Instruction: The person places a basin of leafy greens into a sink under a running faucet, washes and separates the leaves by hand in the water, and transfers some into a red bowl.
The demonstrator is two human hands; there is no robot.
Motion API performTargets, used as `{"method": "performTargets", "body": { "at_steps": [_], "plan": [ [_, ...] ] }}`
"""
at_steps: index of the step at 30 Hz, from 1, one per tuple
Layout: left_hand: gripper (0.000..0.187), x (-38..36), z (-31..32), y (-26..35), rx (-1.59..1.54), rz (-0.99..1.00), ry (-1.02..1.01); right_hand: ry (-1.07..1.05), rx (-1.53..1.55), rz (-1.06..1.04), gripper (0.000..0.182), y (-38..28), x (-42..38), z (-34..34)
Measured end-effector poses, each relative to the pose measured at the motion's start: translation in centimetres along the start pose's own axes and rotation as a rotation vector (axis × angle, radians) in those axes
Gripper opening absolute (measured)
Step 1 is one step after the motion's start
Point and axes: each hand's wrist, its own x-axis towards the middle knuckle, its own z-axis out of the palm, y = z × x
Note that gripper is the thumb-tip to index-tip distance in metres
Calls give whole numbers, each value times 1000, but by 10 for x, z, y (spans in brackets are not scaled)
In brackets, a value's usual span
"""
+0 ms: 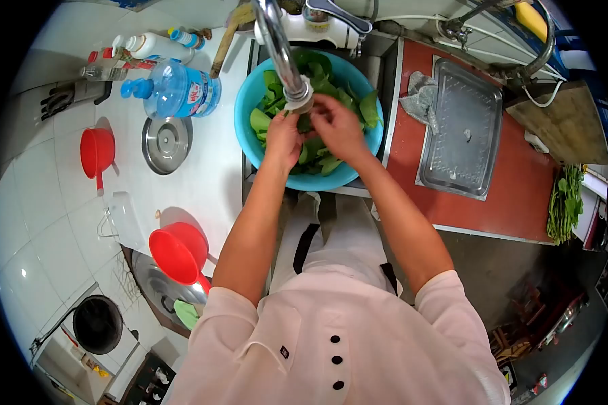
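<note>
Leafy greens (259, 121) fill a turquoise basin (338, 178) set in the sink. Over the basin, directly below the faucet's spout (277, 42), my two hands meet. My left hand (284, 142) is closed with its fingers pinched on a leafy green (305, 123). Closed at the same piece from the other side is my right hand (339, 129), thumb and fingers bent together. The spout's end partly covers the fingertips, so the exact grip on the leaf is hard to see.
Left on the white counter are a blue plastic jug (179, 91), a steel lid (167, 145) and a red dipper (178, 253). To the right, a metal tray (463, 128) and a grey cloth (420, 98) lie on the red surface, near a wooden board (561, 125).
</note>
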Motion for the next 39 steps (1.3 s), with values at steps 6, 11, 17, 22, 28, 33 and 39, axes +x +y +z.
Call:
{"method": "performTargets", "body": {
  "at_steps": [6, 11, 17, 22, 28, 33, 39],
  "plan": [
    [18, -6, 7, 12, 6, 2, -17, 216, -68, -131, 38, -1, 15, -13],
    [21, -9, 21, 23, 98, -28, 153, 138, 178, 59, 29, -1, 23, -9],
    [22, -13, 18, 22, 126, -21, 4, 318, 132, 200, 35, 12, 39, -14],
    [29, 1, 2, 9, 239, -1, 46, 166, 147, 17, 24, 22, 32, -14],
    [24, -14, 21, 18, -125, 20, 147, 47, -460, -360, 37, 4, 14, -1],
    [28, 0, 3, 8, -275, -111, 50, -22, -698, -690, 29, -7, -26, 2],
    [30, -16, 10, -1, -126, 5, 17, 78, -427, -387, 28, 5, -28, -25]
  ]
}}
